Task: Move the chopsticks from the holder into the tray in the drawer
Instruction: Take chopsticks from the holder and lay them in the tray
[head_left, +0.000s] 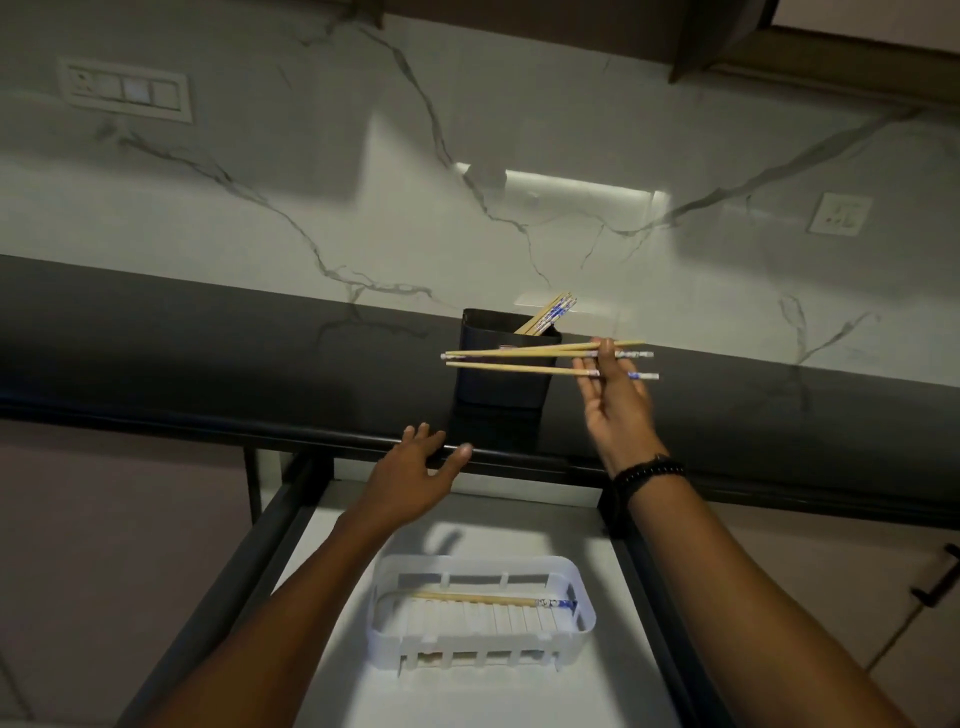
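— Wooden chopsticks: how many did you count from the head camera?

— Three in the right hand (615, 410), lying roughly level across the front of the holder (506, 358). One single chopstick (493, 600) lay in the tray (480, 621). A small bunch (550, 313) stood in the holder, leaning to the right; they overlapped too much for me to count.

— And the containers?

— Two. The holder was a dark, squarish cup standing on the dark tabletop (208, 353), close to the marble wall. The tray was a white, slotted plastic basket on the white floor of the open drawer (332, 525) below the tabletop edge. Its one chopstick lay lengthwise along the far side, the blue-patterned end to the right.

— What were the fingers doing?

— The right fingers (597, 358) were pinched shut on the three chopsticks near their blue-and-white patterned ends, the plain tips pointing left and fanned slightly apart. That hand was raised above the tabletop, just right of the holder; a dark beaded band circled its wrist.

— The left hand?

— The left hand (415, 470) was spread loosely, fingers apart, holding nothing. Its fingertips reached the front edge of the tabletop above the drawer; whether they pressed on it, I could not tell.

— Anything else in view?

— Two wall sockets, one on each side.
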